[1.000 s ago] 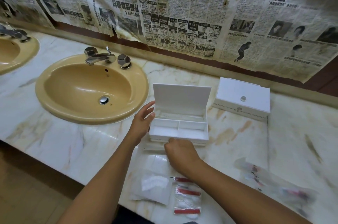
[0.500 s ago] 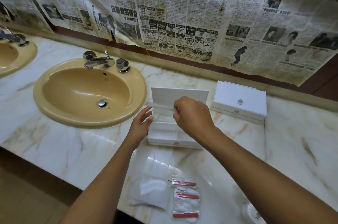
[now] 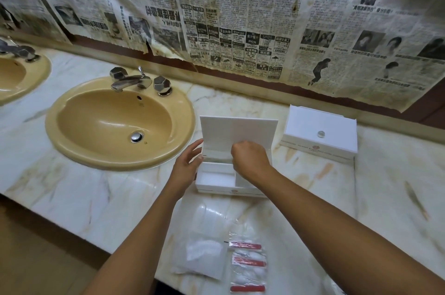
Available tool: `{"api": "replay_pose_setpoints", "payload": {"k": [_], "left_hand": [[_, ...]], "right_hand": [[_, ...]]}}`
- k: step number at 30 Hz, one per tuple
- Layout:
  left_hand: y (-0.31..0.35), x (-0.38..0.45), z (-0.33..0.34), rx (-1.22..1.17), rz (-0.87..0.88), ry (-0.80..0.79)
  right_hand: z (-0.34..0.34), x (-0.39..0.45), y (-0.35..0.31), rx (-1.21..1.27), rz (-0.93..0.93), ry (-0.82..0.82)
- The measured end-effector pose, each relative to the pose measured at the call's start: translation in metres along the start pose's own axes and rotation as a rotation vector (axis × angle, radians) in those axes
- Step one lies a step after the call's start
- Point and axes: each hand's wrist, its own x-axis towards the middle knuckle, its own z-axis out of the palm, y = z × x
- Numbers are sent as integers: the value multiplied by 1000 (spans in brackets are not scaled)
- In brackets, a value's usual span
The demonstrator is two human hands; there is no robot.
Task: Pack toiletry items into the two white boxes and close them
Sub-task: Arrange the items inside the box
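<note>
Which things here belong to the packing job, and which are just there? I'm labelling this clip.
Part of the job:
- open box, left hand against its side, right hand curled over it
- closed box
- clear packets
- red-striped packets

Just there:
- sink
- tap
- newspapers on the wall
- counter

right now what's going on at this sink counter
A person is packing toiletry items into an open white box on the marble counter. The left hand steadies the box's left side, fingers straight. The right hand is curled over the back compartment, apparently placing a clear-wrapped item; what it holds is hard to make out. A second white box sits closed to the right. Several sachets and a clear packet still wait at the counter's near edge.
</note>
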Motion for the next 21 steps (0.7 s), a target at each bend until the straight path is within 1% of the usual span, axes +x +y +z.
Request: {"api": "replay_pose_setpoints", "payload": {"k": [2,5,9,11,14,15,17,19,21], "left_hand": [[0,1,-1,-4,-1,-3],[-2,1,-2,-16,10,-9],[-2,1,-1,-25,3,-9],[-2,2,-1,-27,6,-11],[-1,1,0,-25,14,-16],[0,1,0,-18,17,-14],[0,-1,0,-1,31,-14],[-1,-1,-1,2,46,-19],[-1,-2,-1,2,42,-12]], "right_hand": [[3,6,3,56,45,-48],[2,15,5,135,104,-170],[3,20,9,221,135,-297],[1,18,10,258,137,-314],[-1,13,4,270,84,-191],[0,11,0,292,57,-183],[5,8,-8,322,27,-287],[12,5,-13,329,51,-386],[17,4,-13,349,73,-402]]}}
